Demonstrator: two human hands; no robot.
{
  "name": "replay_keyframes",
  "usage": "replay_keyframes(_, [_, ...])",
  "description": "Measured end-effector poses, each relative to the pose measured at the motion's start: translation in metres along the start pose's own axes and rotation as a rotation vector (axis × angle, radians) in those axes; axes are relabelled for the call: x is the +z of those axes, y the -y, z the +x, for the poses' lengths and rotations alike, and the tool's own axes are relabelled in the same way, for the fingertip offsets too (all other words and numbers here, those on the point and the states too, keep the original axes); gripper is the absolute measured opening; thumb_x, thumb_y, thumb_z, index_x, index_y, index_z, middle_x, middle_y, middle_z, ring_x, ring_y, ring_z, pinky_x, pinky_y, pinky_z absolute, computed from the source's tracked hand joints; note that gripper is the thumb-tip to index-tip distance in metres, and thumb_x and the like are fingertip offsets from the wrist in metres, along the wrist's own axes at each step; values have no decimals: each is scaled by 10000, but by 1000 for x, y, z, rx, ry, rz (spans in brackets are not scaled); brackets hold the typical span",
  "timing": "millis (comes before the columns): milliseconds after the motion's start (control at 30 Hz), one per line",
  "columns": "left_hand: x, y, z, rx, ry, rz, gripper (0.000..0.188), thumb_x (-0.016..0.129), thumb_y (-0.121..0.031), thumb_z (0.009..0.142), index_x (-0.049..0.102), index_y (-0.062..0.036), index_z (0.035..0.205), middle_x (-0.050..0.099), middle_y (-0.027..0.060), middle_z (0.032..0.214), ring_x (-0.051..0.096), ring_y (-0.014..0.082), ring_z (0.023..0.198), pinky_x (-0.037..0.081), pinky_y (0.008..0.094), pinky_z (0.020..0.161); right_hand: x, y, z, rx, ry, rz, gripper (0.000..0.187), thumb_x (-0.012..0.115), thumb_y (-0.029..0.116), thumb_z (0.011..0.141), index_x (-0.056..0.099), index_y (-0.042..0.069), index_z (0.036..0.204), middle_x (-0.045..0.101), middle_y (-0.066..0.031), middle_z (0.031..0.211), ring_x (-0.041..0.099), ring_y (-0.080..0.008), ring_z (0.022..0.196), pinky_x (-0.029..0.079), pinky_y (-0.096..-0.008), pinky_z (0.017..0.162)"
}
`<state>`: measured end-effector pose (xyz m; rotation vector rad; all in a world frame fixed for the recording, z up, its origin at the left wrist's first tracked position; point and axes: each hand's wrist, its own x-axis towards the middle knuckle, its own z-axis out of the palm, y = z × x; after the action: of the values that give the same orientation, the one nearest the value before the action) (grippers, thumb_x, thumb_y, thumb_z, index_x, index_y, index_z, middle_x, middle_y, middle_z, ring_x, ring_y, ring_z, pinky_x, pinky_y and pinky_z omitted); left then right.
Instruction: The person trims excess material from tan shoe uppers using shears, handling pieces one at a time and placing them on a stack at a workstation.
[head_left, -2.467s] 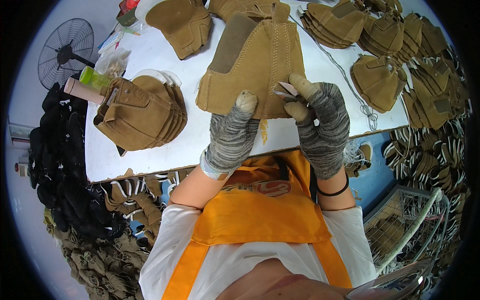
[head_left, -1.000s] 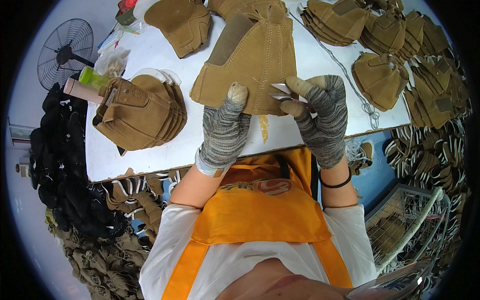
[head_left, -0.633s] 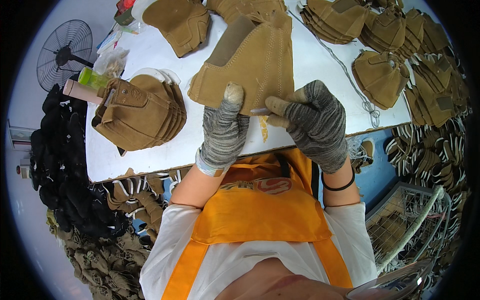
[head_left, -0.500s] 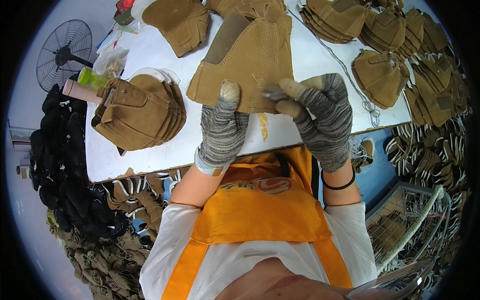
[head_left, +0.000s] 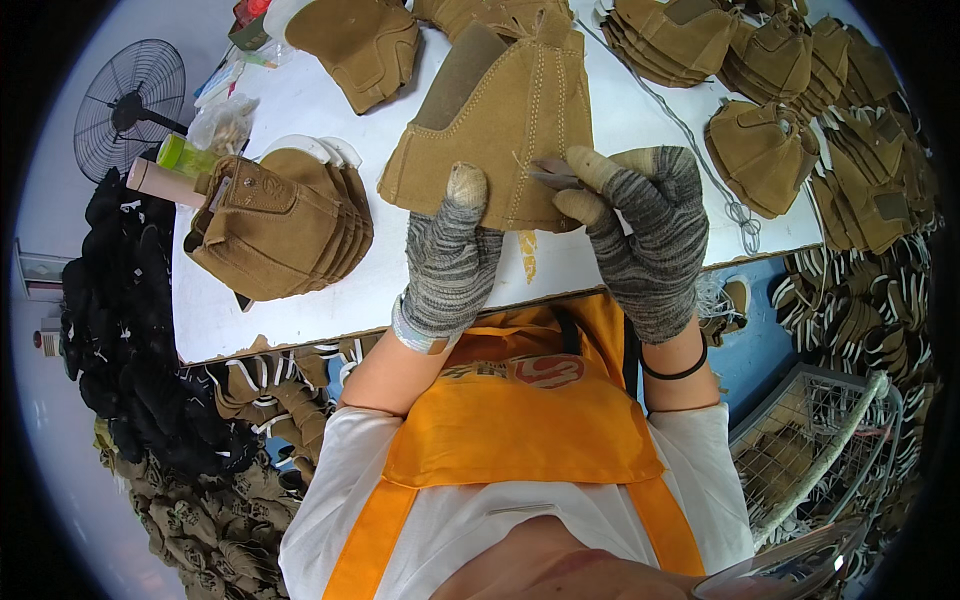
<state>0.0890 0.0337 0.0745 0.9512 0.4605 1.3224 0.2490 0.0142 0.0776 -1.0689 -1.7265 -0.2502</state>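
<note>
Right hand [head_left: 650, 235], grey marled knit glove with bare tan fingertips: fingers [head_left: 590, 165] pinched together on small metal thread snips [head_left: 548, 178], blades pointing left at a stitch line on the tan suede shoe upper [head_left: 500, 120]. Left hand [head_left: 450, 255], same glove, is clamped on the lower edge of that upper, thumb on top, other fingers hidden beneath it.

Change: half a second ago the right fingers sat lower on the bottom edge; now they have shifted up and the snips show clearly against the seam. The upper has barely moved; it stays lifted and tilted over the near side of the white table [head_left: 300, 310]. Reads as trimming loose thread along the stitching, piece still in work, not yet set down.

Materials: the upper is napped suede, matte and soft, with double rows of pale stitching and a smoother, greyer panel at its upper-left corner. Shape roughly a fan, wide at the bottom.

Outward: a stack of matching uppers [head_left: 280, 225] lies to the person's left on the table, with a green bottle [head_left: 185, 155] just beyond it. One more upper [head_left: 360, 45] lies at the far edge. Fanned stacks [head_left: 800, 110] cover the right end. A thin grey cord [head_left: 715, 170] runs across the tabletop. Orange apron [head_left: 520, 420] below the hands, a wire basket [head_left: 810, 450] low right, a floor fan [head_left: 130, 105] far left.
</note>
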Motion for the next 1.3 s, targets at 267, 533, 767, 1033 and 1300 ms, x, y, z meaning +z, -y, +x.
replay_keyframes(267, [1, -1, -1, -9, 5, -20, 718, 590, -457, 838, 345, 47, 1287, 503, 213, 1189, 564, 287, 1058, 505, 391, 887, 4, 5, -2, 101, 4, 112, 380, 788, 166, 636, 662, 120, 992, 528, -20, 782, 525, -155, 664, 462, -267, 563])
replay_keyframes(533, [-4, -4, -2, -37, 59, -53, 731, 602, -446, 839, 300, -6, 1338, 446, 167, 1274, 479, 284, 1161, 419, 414, 984, -5, 5, 3, 197, 109, 181, 359, 780, 125, 657, 654, 100, 993, 533, -35, 784, 532, -151, 696, 464, -267, 601])
replay_keyframes(767, [2, -3, 1, -10, 46, -65, 709, 597, -430, 839, 323, 33, 1301, 500, 207, 1198, 563, 296, 1063, 508, 412, 884, -6, 7, 5, 132, 81, 144, 367, 782, 131, 657, 652, 98, 998, 543, -42, 796, 561, -169, 702, 483, -266, 598])
replay_keyframes(1033, [1, -2, -1, -42, 42, -85, 701, 593, -430, 843, 330, 33, 1299, 504, 204, 1194, 568, 294, 1054, 509, 404, 881, -1, 6, -1, 278, 88, 354, 377, 782, 137, 669, 632, 79, 1010, 558, -34, 889, 586, -151, 759, 498, -253, 646])
replay_keyframes(1300, [-14, 12, -8, 134, -119, 425, 596, 612, -397, 851, 417, 0, 1251, 514, 125, 1183, 513, 220, 1058, 416, 343, 918, 5, 10, -10, 245, 53, 533, 243, 656, -47, 765, 612, -8, 1001, 612, -75, 908, 618, -154, 772, 513, -223, 692])
